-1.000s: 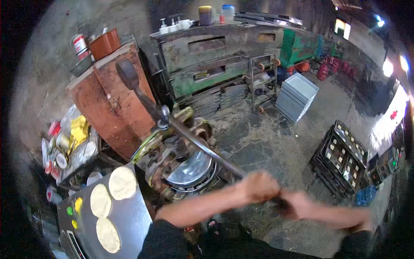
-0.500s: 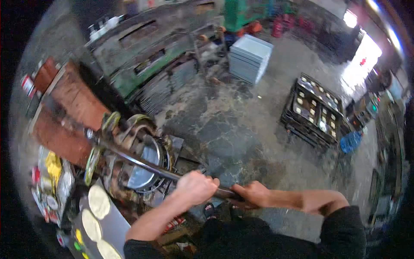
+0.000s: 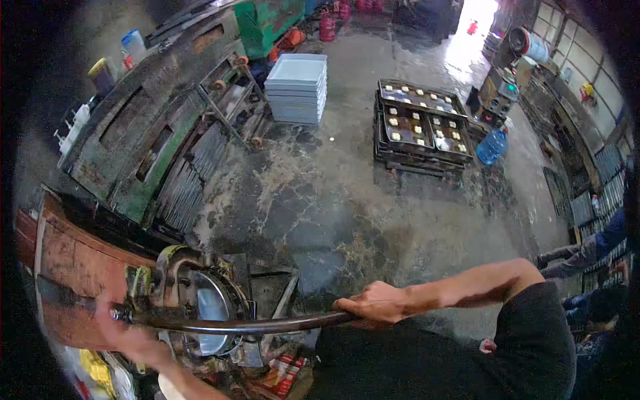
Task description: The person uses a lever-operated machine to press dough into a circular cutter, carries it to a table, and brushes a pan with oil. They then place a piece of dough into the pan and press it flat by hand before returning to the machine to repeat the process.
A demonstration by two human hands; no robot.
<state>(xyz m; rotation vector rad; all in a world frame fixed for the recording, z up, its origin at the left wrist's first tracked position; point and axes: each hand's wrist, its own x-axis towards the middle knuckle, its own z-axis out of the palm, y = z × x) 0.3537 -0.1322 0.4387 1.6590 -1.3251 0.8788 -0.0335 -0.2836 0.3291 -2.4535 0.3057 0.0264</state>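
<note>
My right hand [image 3: 377, 303] is wrapped round the near end of a long metal lever bar [image 3: 267, 325]. The bar runs level to the left and joins a worn machine with a curved yellowish arm [image 3: 175, 259]. Under that arm a round metal pan [image 3: 217, 313] sits tilted, partly behind the bar. My left hand [image 3: 137, 340] is off the grip, close by the bar's far end, its fingers smeared by motion. A brown board [image 3: 80, 273] stands just behind it.
Stacked grey-white crates [image 3: 297, 73] stand ahead. Dark trays [image 3: 423, 120] carry rows of small pale dough pieces, near a blue water bottle [image 3: 492, 147]. A long green-grey machine [image 3: 133, 133] lines the left. Another person's leg [image 3: 580, 253] shows at right.
My left hand has let go of the lever bar and moved left to its far end. My right hand keeps its hold. The view has shifted, and the pale dough discs at lower left are gone from it.
</note>
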